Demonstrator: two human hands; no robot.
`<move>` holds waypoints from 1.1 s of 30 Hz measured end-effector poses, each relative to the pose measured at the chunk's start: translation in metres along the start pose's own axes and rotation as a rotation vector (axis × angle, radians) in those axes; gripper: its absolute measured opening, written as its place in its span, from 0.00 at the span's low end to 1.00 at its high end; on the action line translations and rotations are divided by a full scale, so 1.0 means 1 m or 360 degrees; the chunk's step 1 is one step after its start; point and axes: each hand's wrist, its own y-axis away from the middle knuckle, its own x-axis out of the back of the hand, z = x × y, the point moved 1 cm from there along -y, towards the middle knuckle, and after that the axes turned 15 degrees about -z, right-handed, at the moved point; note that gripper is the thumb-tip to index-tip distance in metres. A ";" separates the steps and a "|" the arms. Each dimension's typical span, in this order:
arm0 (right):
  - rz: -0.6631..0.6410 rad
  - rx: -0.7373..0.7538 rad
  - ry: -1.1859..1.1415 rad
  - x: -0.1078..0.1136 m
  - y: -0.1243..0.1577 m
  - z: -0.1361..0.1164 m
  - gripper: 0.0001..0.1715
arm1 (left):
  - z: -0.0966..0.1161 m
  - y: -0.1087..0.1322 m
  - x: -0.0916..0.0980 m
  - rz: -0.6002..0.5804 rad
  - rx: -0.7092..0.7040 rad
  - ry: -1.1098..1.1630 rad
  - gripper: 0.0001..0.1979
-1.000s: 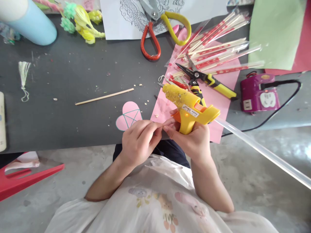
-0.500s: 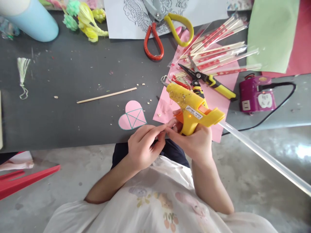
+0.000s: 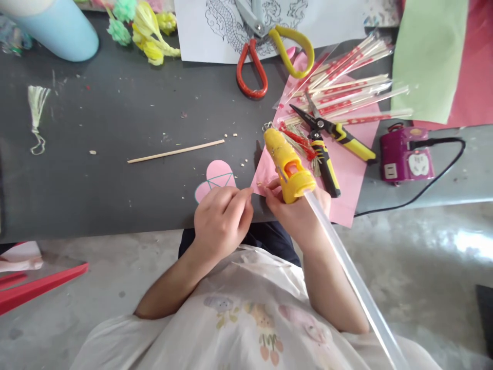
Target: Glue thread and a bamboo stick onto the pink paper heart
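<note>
My right hand (image 3: 298, 213) grips the handle of a yellow glue gun (image 3: 287, 164), its nozzle pointing away from me over the pink paper sheet (image 3: 348, 169). A long clear glue stick (image 3: 346, 267) trails from the gun's back toward me. My left hand (image 3: 221, 221) is closed in a pinch, fingertips meeting the right hand's thumb; what it pinches is too small to make out. A pink paper heart (image 3: 217, 174) with drawn lines lies on the dark table (image 3: 115, 169), partly under my left fingers.
A thin wooden stick (image 3: 175, 151) lies left of the heart. Black-and-yellow cutters (image 3: 331, 136), wrapped chopsticks (image 3: 346, 77), red-and-yellow scissors (image 3: 269, 56) and a dragon drawing (image 3: 215, 25) lie beyond. A purple power strip (image 3: 406, 156) with a cable sits at right. A blue cylinder (image 3: 57, 28) stands far left.
My right hand has turned the glue gun so its nozzle points away and the glue stick swings toward me. My left hand has slid slightly forward over the heart.
</note>
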 end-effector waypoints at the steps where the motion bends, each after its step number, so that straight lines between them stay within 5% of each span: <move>1: 0.0002 0.0024 0.0013 0.000 0.000 0.001 0.07 | -0.001 0.000 0.000 0.0001 -0.0003 -0.0008 0.11; 10: 0.0040 0.0133 0.0303 0.003 0.001 -0.002 0.21 | -0.006 0.001 -0.004 -0.0044 -0.0022 0.0032 0.11; 33: 0.0112 -0.0013 0.0265 -0.004 0.005 0.004 0.15 | -0.007 0.003 -0.005 -0.0092 -0.0045 0.0014 0.10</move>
